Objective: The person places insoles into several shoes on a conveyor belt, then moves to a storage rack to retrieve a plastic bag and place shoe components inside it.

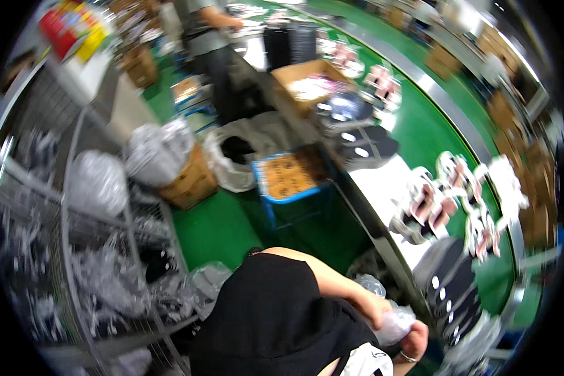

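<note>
Low at the right, my two hands come together on a crumpled clear plastic bag (395,326). My left hand (376,311) grips the bag's left side, its forearm reaching across from the left. On the other side my right hand (415,340), with a bracelet at the wrist, has its fingers curled on the bag. Whether anything is inside the bag is blurred. Another clear plastic bundle (371,285) lies just beyond my left hand. Beside my right hand, on the bench, stand stacks of black insoles (448,291) with white marks.
White and pink shoes (423,207) stand along the green conveyor (413,135). More black insoles (366,145) and an open carton (319,70) sit farther up the bench. A blue-framed stool (291,175) stands ahead. At left is a wire cage (66,207) of plastic-wrapped items. A co-worker (210,53) stands beyond.
</note>
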`<state>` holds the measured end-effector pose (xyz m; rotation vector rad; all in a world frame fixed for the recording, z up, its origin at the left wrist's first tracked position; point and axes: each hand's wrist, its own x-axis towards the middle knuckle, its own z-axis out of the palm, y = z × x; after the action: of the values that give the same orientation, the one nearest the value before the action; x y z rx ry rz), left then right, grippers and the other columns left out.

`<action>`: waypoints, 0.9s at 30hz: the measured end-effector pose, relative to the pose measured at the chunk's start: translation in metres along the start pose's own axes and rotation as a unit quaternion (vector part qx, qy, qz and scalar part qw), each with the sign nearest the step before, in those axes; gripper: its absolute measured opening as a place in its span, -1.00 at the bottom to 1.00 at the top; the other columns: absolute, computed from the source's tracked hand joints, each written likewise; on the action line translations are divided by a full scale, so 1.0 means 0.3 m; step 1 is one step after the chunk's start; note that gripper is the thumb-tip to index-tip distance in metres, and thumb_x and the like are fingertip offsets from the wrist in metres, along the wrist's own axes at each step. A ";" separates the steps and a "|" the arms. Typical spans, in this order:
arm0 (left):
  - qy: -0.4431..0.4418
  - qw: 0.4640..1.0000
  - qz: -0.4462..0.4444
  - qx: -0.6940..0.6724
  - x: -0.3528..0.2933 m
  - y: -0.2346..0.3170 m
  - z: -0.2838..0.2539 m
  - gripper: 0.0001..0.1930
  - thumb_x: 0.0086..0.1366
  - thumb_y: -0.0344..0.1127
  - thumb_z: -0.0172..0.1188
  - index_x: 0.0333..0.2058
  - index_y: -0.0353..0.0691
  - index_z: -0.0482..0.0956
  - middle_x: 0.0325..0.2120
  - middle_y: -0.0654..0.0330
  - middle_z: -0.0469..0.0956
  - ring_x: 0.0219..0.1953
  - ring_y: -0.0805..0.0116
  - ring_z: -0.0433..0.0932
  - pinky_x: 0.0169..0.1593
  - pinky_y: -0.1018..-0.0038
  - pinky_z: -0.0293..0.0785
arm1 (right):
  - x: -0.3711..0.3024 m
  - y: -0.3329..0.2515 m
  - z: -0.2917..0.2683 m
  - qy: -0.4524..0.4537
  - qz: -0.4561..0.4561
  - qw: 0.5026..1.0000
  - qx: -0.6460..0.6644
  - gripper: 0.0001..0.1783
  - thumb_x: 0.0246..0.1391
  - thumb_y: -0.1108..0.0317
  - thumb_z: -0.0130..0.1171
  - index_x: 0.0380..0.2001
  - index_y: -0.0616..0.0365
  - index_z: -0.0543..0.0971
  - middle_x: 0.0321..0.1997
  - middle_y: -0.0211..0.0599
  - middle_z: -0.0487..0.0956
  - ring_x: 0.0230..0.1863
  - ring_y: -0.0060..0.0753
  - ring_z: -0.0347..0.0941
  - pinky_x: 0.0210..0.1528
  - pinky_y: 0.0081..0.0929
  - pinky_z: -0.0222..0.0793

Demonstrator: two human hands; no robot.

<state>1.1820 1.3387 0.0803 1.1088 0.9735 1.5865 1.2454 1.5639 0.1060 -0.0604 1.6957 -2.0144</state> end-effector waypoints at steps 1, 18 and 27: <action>0.061 0.998 0.014 -0.010 -0.038 0.056 -0.017 -0.35 -0.12 -0.18 0.21 -0.06 -0.34 0.18 -0.24 0.14 0.38 -0.18 0.31 0.35 -0.07 0.42 0.21 | 0.067 -0.038 0.092 0.104 -0.086 0.990 0.047 -0.48 -0.19 0.06 0.06 -0.28 0.34 0.42 -0.35 -0.25 0.48 -0.33 -0.42 0.39 -0.27 -0.52 0.27; 0.616 0.414 -0.239 0.626 -1.678 0.091 0.020 -0.90 -0.09 -0.34 0.03 -0.55 -0.18 0.48 -0.59 0.10 0.47 -0.47 0.17 0.48 -0.42 0.29 0.38 | 0.856 0.036 1.404 -0.251 -0.301 0.835 -0.387 -0.58 -0.35 0.67 0.00 -0.25 0.28 0.35 -0.45 -0.45 0.38 -0.45 -0.60 0.25 -0.37 -0.69 0.19; 0.778 0.261 0.542 0.181 -2.037 0.191 0.311 -0.71 0.16 -0.17 -0.03 -0.30 -0.29 0.41 -0.40 0.19 0.46 -0.28 0.36 0.47 -0.24 0.44 0.44 | 1.081 0.405 2.097 -0.512 -0.060 0.836 -0.190 -0.62 0.11 0.26 -0.31 -0.10 0.29 0.28 -0.09 -0.23 0.35 -0.08 -0.42 0.26 -0.08 -0.43 0.23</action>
<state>1.3501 0.7433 0.0296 -0.4846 1.9386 4.0054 1.2218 0.8491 0.0416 -1.1782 1.2977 -1.2293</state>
